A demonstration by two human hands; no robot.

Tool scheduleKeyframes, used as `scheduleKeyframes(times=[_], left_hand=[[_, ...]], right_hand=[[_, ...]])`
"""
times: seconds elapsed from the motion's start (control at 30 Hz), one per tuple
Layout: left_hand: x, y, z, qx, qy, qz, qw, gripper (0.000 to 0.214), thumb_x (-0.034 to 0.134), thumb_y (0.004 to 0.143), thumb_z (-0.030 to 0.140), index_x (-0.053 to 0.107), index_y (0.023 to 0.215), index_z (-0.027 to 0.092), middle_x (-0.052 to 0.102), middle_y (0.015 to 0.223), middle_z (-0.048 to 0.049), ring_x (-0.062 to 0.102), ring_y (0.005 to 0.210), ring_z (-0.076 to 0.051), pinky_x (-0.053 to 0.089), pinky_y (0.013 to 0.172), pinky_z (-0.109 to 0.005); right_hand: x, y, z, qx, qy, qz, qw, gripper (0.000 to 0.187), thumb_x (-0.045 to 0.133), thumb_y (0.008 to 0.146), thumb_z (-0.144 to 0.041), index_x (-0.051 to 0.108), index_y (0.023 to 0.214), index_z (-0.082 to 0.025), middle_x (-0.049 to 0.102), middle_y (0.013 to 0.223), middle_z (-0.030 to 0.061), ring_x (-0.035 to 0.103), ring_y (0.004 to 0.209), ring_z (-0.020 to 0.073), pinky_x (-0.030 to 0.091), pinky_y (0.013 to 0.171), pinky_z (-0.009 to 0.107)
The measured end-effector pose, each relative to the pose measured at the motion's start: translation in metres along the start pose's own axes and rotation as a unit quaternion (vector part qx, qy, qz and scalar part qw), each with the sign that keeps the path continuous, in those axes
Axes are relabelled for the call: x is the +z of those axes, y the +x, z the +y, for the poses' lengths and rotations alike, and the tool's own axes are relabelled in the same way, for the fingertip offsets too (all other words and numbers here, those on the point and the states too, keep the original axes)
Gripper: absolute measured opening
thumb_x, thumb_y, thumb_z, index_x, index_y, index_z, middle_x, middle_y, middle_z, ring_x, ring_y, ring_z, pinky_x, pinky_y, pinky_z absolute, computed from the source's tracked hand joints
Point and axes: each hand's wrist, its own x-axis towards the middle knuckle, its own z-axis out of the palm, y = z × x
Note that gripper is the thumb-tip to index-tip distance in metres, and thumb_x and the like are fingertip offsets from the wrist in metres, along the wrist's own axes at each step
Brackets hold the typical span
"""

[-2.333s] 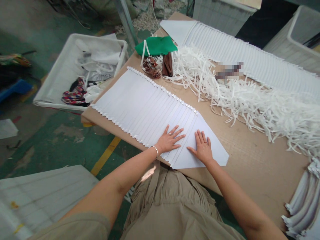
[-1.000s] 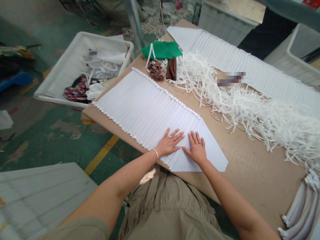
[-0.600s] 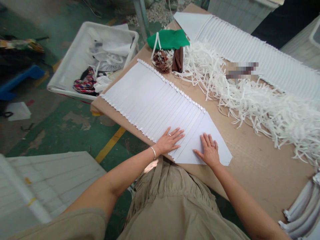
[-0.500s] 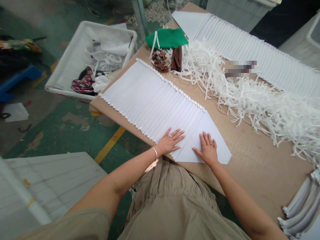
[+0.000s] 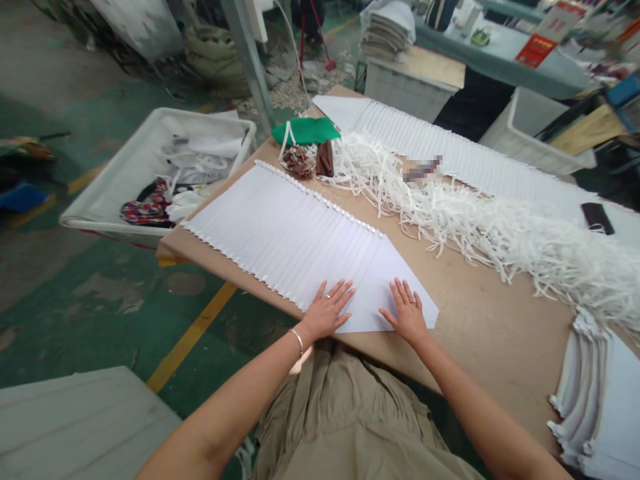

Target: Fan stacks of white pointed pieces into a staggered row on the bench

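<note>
A row of overlapping white sheets (image 5: 280,227), fanned out in narrow steps, lies on the brown table (image 5: 480,360) in front of me. Both hands rest on it near its right end, fingers spread and palms down. My left hand (image 5: 327,310) presses on the stepped edges close to the table's front edge. On the broad, fully exposed top sheet lies my right hand (image 5: 407,310), by its slanted corner. Neither hand grips anything. Small folded tabs line both long sides of the row.
A heap of white strips (image 5: 480,220) runs across the table behind the sheets, with another fanned row (image 5: 430,143) beyond it. Bundled white sheets (image 5: 590,393) stand at the right. A green cloth (image 5: 307,130) lies at the far left corner, near a white bin (image 5: 100,183) holding fabric.
The view has tilted up, bringing more of the room into sight. My left hand has slid slightly along the sheets; both hands stay flat on the row.
</note>
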Motion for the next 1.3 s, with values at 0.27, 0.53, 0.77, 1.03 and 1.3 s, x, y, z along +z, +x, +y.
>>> scheduleKeyframes(times=[0.27, 0.53, 0.77, 1.03, 1.3], left_hand=[[0.038, -0.071, 0.104, -0.024, -0.023, 0.016, 0.999, 0.059, 0.041, 0.096, 0.025, 0.032, 0.154, 0.024, 0.027, 0.164, -0.0061, 0.021, 0.153, -0.023, 0.025, 0.124, -0.053], [0.025, -0.023, 0.094, -0.161, -0.071, 0.065, 0.982, 0.056, 0.038, 0.094, 0.019, 0.038, 0.15, 0.011, 0.042, 0.156, -0.0148, 0.039, 0.145, -0.022, 0.038, 0.12, -0.043], [0.049, 0.025, 0.096, -0.26, -0.045, 0.109, 0.958, 0.066, 0.041, 0.089, 0.015, 0.029, 0.154, 0.013, 0.047, 0.152, -0.0163, 0.044, 0.142, -0.025, 0.043, 0.115, -0.046], [0.06, 0.034, 0.109, -0.306, 0.021, 0.085, 0.948, 0.067, 0.041, 0.09, 0.016, 0.025, 0.156, 0.014, 0.042, 0.156, -0.0144, 0.04, 0.145, -0.024, 0.039, 0.118, -0.044], [0.059, 0.041, 0.116, -0.323, 0.039, 0.068, 0.943, 0.067, 0.043, 0.089, 0.015, 0.029, 0.154, 0.013, 0.04, 0.158, -0.0142, 0.038, 0.146, -0.024, 0.037, 0.119, -0.042]], right_hand=[[0.02, -0.159, 0.021, 0.05, 0.029, 0.004, 0.998, 0.076, 0.038, 0.097, -0.054, 0.006, 0.16, -0.027, 0.031, 0.162, 0.0072, 0.029, 0.15, 0.0265, 0.032, 0.116, 0.051], [0.014, -0.153, 0.008, 0.035, 0.072, -0.002, 0.997, 0.069, 0.032, 0.099, -0.052, 0.017, 0.159, -0.021, 0.029, 0.162, 0.0096, 0.024, 0.151, 0.0259, 0.029, 0.118, 0.052], [0.007, -0.056, 0.042, -0.025, 0.06, -0.026, 0.998, 0.065, 0.034, 0.099, -0.05, 0.026, 0.157, -0.022, 0.024, 0.164, 0.0074, 0.02, 0.153, 0.025, 0.025, 0.119, 0.052], [0.016, -0.002, 0.071, -0.131, 0.051, -0.059, 0.988, 0.069, 0.039, 0.096, -0.049, 0.023, 0.158, -0.023, 0.019, 0.165, 0.0058, 0.008, 0.155, 0.026, 0.02, 0.121, 0.055], [0.015, 0.002, 0.075, -0.141, 0.073, -0.058, 0.986, 0.068, 0.039, 0.096, -0.047, 0.024, 0.158, -0.022, 0.015, 0.166, 0.0044, 0.007, 0.155, 0.0267, 0.019, 0.121, 0.056]])
